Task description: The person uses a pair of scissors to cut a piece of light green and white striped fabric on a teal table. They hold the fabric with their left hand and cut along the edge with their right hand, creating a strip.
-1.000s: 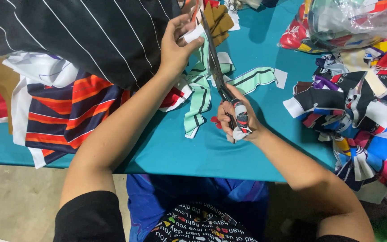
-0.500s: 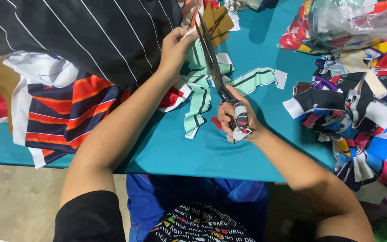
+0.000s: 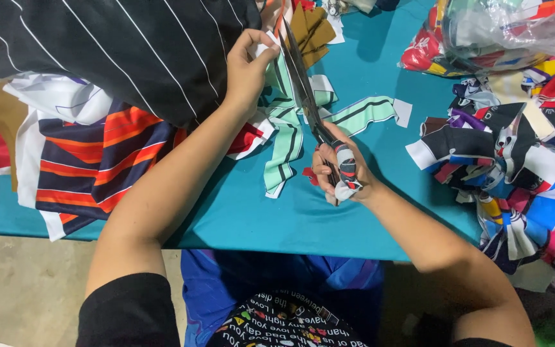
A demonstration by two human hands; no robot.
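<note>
Crowded teal table: left hand pinching fabric strip, right hand gripping scissors.

We see one package: a clear plastic bag stuffed with colourful fabric scraps, lying at the far right corner of the teal table.

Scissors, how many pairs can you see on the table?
1. The scissors are in the right hand, blades pointing up toward the fabric strip pinched by the left hand. Others may be hidden under the cloth piles.
</note>
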